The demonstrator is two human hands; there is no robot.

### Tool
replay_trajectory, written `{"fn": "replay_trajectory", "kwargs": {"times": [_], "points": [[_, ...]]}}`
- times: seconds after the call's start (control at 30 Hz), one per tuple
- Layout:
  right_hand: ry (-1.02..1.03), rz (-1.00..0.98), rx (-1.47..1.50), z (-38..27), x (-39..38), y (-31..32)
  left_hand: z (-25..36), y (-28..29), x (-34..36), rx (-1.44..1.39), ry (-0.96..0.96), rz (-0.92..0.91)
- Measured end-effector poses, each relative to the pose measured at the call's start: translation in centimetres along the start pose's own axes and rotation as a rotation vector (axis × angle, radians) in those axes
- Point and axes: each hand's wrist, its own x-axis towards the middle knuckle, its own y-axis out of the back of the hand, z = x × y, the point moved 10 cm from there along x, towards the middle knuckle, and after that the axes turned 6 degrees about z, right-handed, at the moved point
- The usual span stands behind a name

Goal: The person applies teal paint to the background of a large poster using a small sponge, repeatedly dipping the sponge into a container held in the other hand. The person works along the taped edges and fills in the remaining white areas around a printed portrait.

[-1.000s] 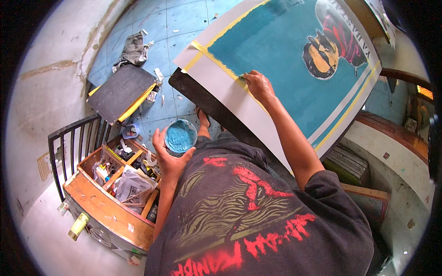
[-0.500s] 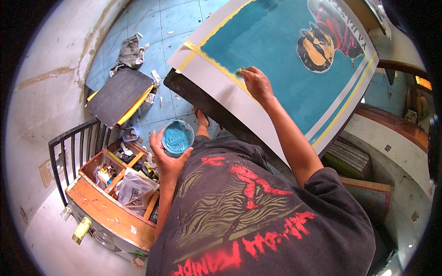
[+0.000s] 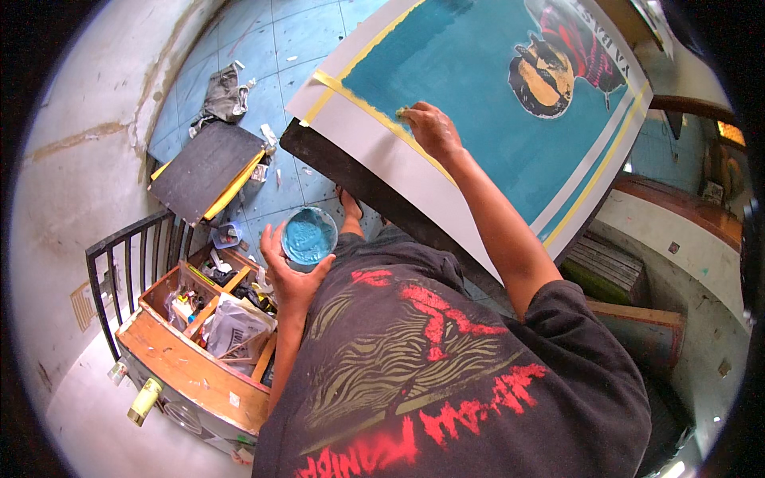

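1. While your left hand (image 3: 288,271) cups a small bowl of teal paint (image 3: 308,237) close to your chest, its fingers curl around the rim.
2. Your right hand (image 3: 431,129) pinches a small sponge or pad (image 3: 404,113) against the teal painting (image 3: 470,103), at the yellow taped border (image 3: 362,103).
3. Below your left hand sits a wooden box of supplies (image 3: 191,319).

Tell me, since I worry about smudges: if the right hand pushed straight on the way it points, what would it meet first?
Probably the yellow tape strip just beyond the right hand, then the poster's white margin.
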Motion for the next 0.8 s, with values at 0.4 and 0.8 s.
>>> {"fn": "replay_trajectory", "kwargs": {"times": [0.4, 0.8], "points": [[-0.056, -0.033, -0.051, 0.8, -4.0, 0.7, 0.1, -0.6, -0.7, -0.049, -0.008, 0.001], [-0.066, 0.127, -0.032, 1.6, -6.9, 3.0, -0.7, 0.1, -0.1, -0.057, -0.047, 0.016]]}}
